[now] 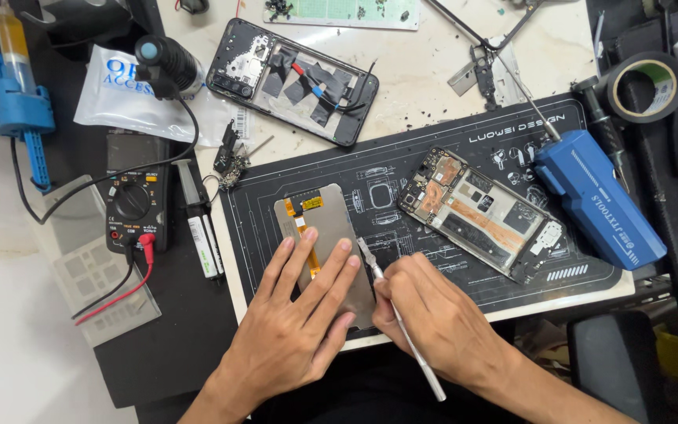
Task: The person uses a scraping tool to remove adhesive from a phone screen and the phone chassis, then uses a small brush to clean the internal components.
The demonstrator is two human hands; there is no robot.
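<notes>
The left hand (296,322) lies flat, fingers spread, on the grey display panel (325,235) at the mat's (433,157) 7 o'clock; the right hand (433,314) grips a metal pry tool (402,330) at the panel's 3 o'clock edge.

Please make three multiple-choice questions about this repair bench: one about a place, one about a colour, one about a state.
1. Where does the left hand rest?
A. on the grey screen panel
B. on the multimeter
C. on the tape roll

2. What colour is the boxy tool on the mat's right side?
A. red
B. blue
C. white

3. What state is the right hand in?
A. open and empty
B. closed on a thin metal tool
C. out of view

Answers:
1 A, its fingers lie flat on the screen panel.
2 B, its casing is blue.
3 B, it grips the thin metal tool, tip at the panel's edge.
</notes>
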